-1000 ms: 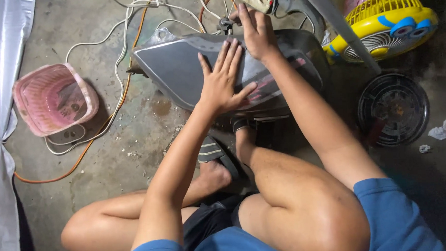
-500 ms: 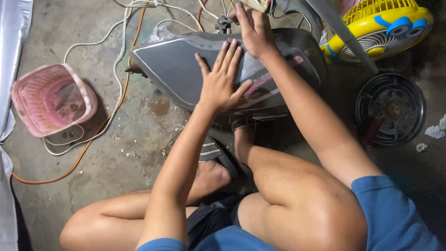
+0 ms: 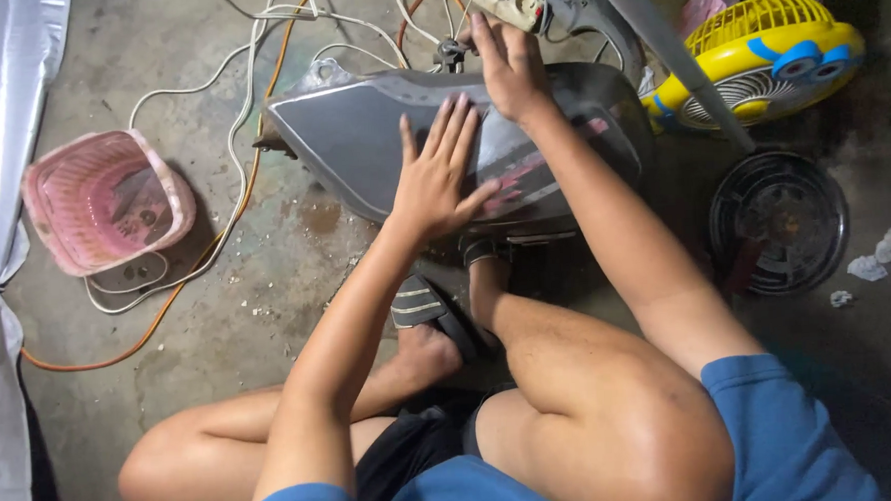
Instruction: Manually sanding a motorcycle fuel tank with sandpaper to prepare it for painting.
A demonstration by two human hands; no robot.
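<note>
The concrete floor (image 3: 267, 288) carries everything here, and the person sits low on it with knees drawn up, so the work lies within easy arm's reach in front of the body. The largest thing is a grey curved panel (image 3: 361, 144), a moulded shell with a red stripe, lying flat just ahead of the feet; it sits there, it seems, so both arms can bear on it from above. The left hand (image 3: 440, 176) lies spread, fingers fanned and palm flat on the panel's middle, a hold that looks meant to pin the shell and stop it sliding or rocking. The right hand (image 3: 507, 62) reaches beyond the left one to the panel's far edge, fingers extended and laid over the rim near a small metal fitting (image 3: 449, 52); whether it grips anything underneath I cannot tell. To the right of the right hand stand a yellow fan (image 3: 758, 61) and, nearer the person, a round black fan grille (image 3: 777, 221), set aside out of the arms' way. Well to the left of the left hand sits a pink basket (image 3: 103, 200), with white cables (image 3: 247, 69) and an orange cable (image 3: 196, 271) trailing between it and the panel. Beyond the right hand, a grey pole (image 3: 667, 55) slants across.
</note>
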